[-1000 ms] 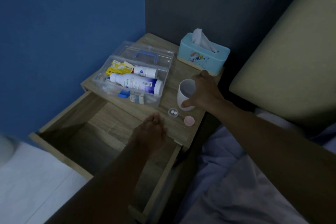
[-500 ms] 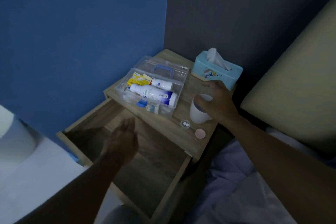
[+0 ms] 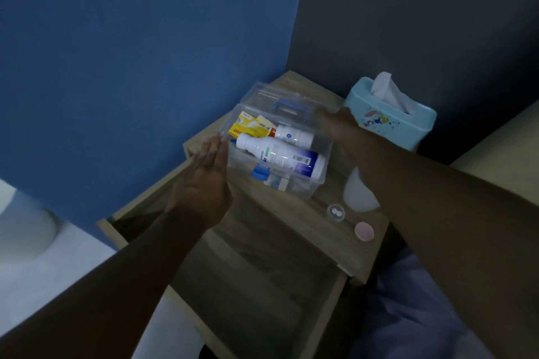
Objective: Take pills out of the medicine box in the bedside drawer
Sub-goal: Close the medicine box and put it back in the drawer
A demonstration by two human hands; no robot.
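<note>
Woodgrain bedside bench (image 3: 294, 230) with its open drawer (image 3: 250, 294) carries a clear plastic medicine box (image 3: 303, 186), lid back, flanked by the flat, released left hand (image 3: 204, 183) and the blurred right hand (image 3: 338, 125), fingers unreadable, then a half-hidden white cup (image 3: 355, 195) and two white pills (image 3: 336, 212) in a small clear cap.

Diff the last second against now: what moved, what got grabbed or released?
The right hand let go of the white cup and moved to the far right side of the clear medicine box. The left hand rose from over the open drawer to the box's left side, palm open. Box, bottles, pill cap and tissue box did not move.
</note>
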